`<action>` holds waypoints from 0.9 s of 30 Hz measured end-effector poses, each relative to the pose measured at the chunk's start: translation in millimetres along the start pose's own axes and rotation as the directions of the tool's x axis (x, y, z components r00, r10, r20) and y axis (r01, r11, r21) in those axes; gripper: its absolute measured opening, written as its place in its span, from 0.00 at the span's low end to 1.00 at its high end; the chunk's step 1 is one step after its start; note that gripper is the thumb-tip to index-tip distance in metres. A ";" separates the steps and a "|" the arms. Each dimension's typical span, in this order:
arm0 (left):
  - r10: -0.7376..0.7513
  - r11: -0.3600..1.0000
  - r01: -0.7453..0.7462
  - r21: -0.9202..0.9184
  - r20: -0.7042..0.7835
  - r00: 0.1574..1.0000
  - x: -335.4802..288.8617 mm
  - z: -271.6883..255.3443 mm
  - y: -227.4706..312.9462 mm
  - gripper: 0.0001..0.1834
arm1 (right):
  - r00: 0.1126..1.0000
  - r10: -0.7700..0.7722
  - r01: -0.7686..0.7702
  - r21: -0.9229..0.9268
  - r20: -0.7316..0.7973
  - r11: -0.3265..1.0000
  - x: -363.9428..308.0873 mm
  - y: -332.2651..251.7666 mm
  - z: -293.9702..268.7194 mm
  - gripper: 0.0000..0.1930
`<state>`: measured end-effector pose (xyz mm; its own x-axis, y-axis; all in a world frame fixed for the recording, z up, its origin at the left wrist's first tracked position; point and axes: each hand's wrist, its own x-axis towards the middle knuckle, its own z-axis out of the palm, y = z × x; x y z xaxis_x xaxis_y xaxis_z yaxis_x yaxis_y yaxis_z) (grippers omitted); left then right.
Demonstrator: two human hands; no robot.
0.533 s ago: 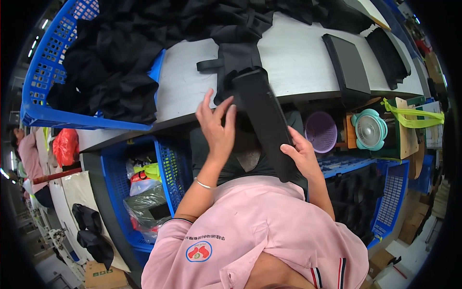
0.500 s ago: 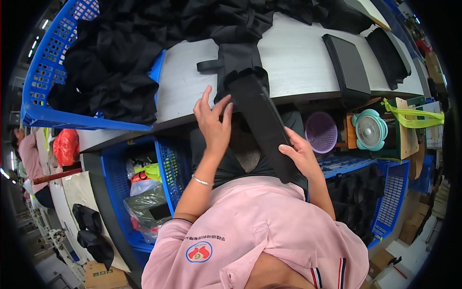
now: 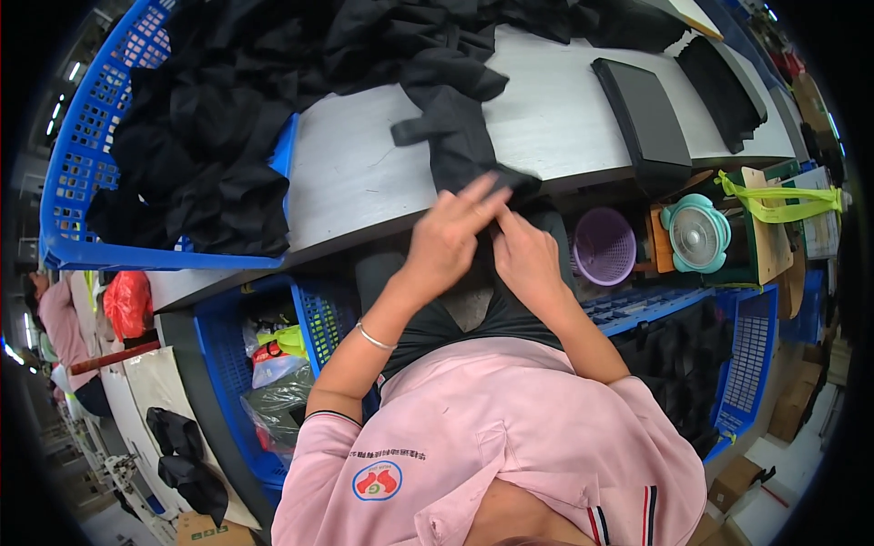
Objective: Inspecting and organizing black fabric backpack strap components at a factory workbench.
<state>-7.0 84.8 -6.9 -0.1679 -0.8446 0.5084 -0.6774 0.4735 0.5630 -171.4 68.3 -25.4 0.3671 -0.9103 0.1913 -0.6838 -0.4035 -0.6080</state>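
Observation:
A black fabric piece [image 3: 458,146] with a short side strap [image 3: 410,132] lies from the heap down to the table's near edge. My left hand [image 3: 452,238] is over its near end, with fingers stretched out and blurred. Beside it, my right hand [image 3: 530,255] has its fingers bent and drawn together, almost touching the left fingertips. Whatever the right fingers hold is hidden. Behind the fingertips, the fabric's near corner [image 3: 521,185] is folded and smeared by motion.
A heap of black fabric [image 3: 228,100] fills a blue basket [image 3: 155,255] and spreads along the table [image 3: 355,173]. Stacked black panels [image 3: 648,123] lie at right. Below the table are a purple bin [image 3: 604,246], a teal fan [image 3: 696,232] and blue crates [image 3: 746,364].
The long flat black panel has left my right hand and no longer shows as a separate piece. Both hands have come together at the table edge; the fabric piece there has shifted and crumpled.

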 end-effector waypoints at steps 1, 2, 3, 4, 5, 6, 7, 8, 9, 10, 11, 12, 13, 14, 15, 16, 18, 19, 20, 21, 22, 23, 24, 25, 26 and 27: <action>0.075 0.997 -0.074 -0.035 0.047 0.996 -2.1 2.7 9.9 0.31 | 0.999 0.007 -0.001 -0.138 0.046 0.990 7.7 5.0 8.8 0.10; 0.082 0.996 -0.078 -0.035 0.127 0.989 -6.4 1.8 16.8 0.30 | 0.986 -0.146 0.148 0.017 -0.085 0.989 10.5 11.0 14.5 0.04; 0.095 0.995 -0.089 -0.038 0.202 0.975 -10.5 1.6 21.8 0.28 | 0.980 -0.178 0.181 0.032 -0.095 0.983 16.2 17.1 21.5 0.05; 0.074 0.997 -0.070 -0.027 0.207 0.976 -11.8 1.1 20.5 0.28 | 0.974 -0.204 0.200 -0.042 -0.102 0.979 16.6 21.6 27.8 0.05; 0.081 0.996 -0.083 0.036 0.074 0.994 -15.2 -0.6 18.2 0.29 | 0.973 -0.203 0.193 -0.099 -0.106 0.976 15.7 25.6 32.9 0.05; 0.055 0.995 -0.049 0.092 -0.057 0.997 -19.6 -2.0 15.2 0.29 | 0.969 -0.193 0.192 -0.017 -0.154 0.981 16.4 29.2 38.2 0.06; 0.106 0.987 -0.084 0.136 -0.163 0.981 -22.6 -5.4 7.3 0.33 | 0.959 -0.196 0.214 0.067 -0.202 0.975 13.9 31.7 41.9 0.07; 0.070 0.996 -0.056 0.062 -0.248 0.966 -30.7 -5.6 6.7 0.36 | 0.985 -0.088 0.121 0.237 -0.147 0.964 13.3 34.3 44.9 0.12; -0.026 0.999 0.017 -0.032 -0.315 0.949 -38.6 -5.0 5.8 0.39 | 0.990 -0.060 0.088 0.230 -0.126 0.969 9.5 35.6 46.6 0.12; 0.002 0.999 0.009 0.039 -0.280 0.960 -47.9 -6.9 4.8 0.46 | 0.966 -0.091 0.143 0.207 -0.242 0.968 5.7 36.5 47.5 0.15; -0.001 0.999 0.013 0.042 -0.270 0.963 -55.0 -3.9 6.2 0.46 | 0.924 -0.128 0.199 0.166 -0.361 0.966 2.4 37.2 47.3 0.18; -0.078 0.997 0.077 -0.015 -0.244 0.967 -61.3 -1.1 7.7 0.48 | 0.966 0.216 -0.045 0.731 -0.142 0.681 -1.2 36.3 47.1 0.22; -0.143 0.989 0.131 -0.068 -0.212 0.967 -65.1 2.9 9.7 0.49 | 0.967 0.166 0.029 0.736 -0.191 0.676 -3.0 35.5 45.6 0.22; -0.177 0.982 0.160 -0.097 -0.201 0.964 -65.9 8.0 11.9 0.51 | 0.947 0.313 -0.071 0.907 -0.069 0.414 -3.9 33.8 43.3 0.22; -0.204 0.976 0.186 -0.109 -0.186 0.961 -64.5 13.0 14.0 0.51 | 0.924 0.377 -0.101 0.991 0.060 0.091 -3.5 32.0 39.7 0.23; -0.227 0.973 0.207 -0.106 -0.241 0.944 -60.0 19.4 16.0 0.51 | 0.905 0.416 -0.149 0.983 0.091 0.109 -2.4 28.9 35.9 0.23; -0.266 0.964 0.248 -0.098 -0.362 0.893 -47.7 30.9 20.9 0.51 | 0.900 0.414 -0.136 0.990 0.137 -0.032 1.2 21.1 25.7 0.24; -0.271 0.962 0.251 -0.103 -0.365 0.890 -42.6 33.6 23.8 0.51 | 0.897 0.422 -0.138 0.990 0.134 -0.020 1.8 16.3 19.5 0.24; -0.300 0.954 0.276 -0.118 -0.355 0.885 -38.2 35.6 27.3 0.50 | 0.872 0.452 -0.192 0.981 0.189 -0.039 1.4 12.1 12.0 0.25; -0.354 0.935 0.326 -0.138 -0.328 0.876 -35.2 36.4 31.3 0.49 | 0.871 0.434 -0.217 0.973 0.229 -0.077 -0.7 7.9 4.5 0.25; -0.349 0.936 0.310 -0.164 -0.333 0.876 -33.3 36.5 35.6 0.43 | 0.837 0.488 -0.254 0.965 0.249 -0.056 -5.2 4.0 -2.9 0.25; -0.317 0.947 0.270 -0.176 -0.366 0.875 -32.7 35.5 39.3 0.43 | 0.860 0.460 -0.226 0.973 0.221 -0.045 -10.5 0.8 -9.7 0.25; -0.285 0.955 0.233 -0.183 -0.358 0.889 -32.0 34.0 42.1 0.40 | 0.912 0.380 -0.143 0.988 0.154 -0.058 -15.0 -2.0 -14.3 0.26; -0.259 0.958 0.185 -0.220 -0.378 0.889 -31.4 33.9 45.2 0.36 | 0.880 0.435 -0.192 0.981 0.188 -0.036 -18.5 -4.0 -17.0 0.26; -0.263 0.950 0.164 -0.266 -0.400 0.878 -30.8 33.8 47.2 0.32 | 0.889 0.430 -0.147 0.988 0.154 -0.051 -21.4 -5.0 -18.6 0.25; -0.285 0.944 0.192 -0.269 -0.369 0.885 -29.3 35.0 48.9 0.32 | 0.896 0.427 -0.102 0.993 0.120 -0.067 -23.0 -5.0 -18.8 0.24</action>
<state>-60.2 124.0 -17.1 0.3089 -0.7897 0.5300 -0.4790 0.3522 0.8040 -188.3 89.6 -12.3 0.1125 -0.9770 -0.1814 0.6342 0.2111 -0.7437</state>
